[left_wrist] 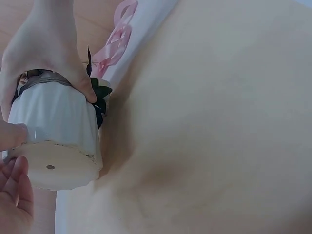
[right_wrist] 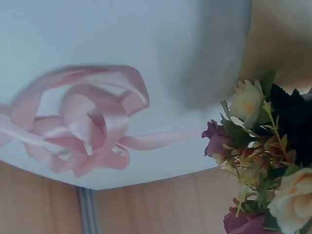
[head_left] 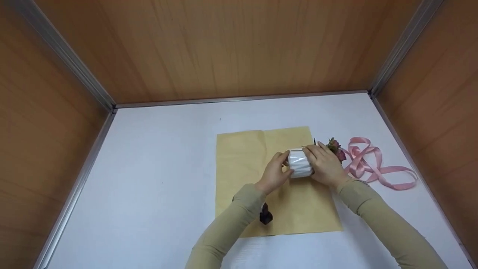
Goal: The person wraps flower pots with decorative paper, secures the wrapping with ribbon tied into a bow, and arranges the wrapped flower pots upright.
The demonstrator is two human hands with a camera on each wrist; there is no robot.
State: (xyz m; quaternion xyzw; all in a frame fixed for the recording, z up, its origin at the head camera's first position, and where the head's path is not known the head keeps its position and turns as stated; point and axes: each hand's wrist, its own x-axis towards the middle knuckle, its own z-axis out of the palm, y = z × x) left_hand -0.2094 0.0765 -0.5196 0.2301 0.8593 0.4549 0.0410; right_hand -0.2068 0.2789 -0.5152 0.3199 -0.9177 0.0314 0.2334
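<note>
Holding white pot (head_left: 300, 163) tipped on its side over tan paper (head_left: 239, 160): pinched at base by left hand (head_left: 274, 173), with thumb and fingers parted; clasped near rim by right hand (head_left: 325, 166), spread about pot's width. Noted flowers (head_left: 341, 155) just beyond right hand, pink ribbon (right_wrist: 83, 119) farther right.

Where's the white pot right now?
In the head view, the white pot is right of centre, held between the left hand and right hand, over the tan paper.
</note>
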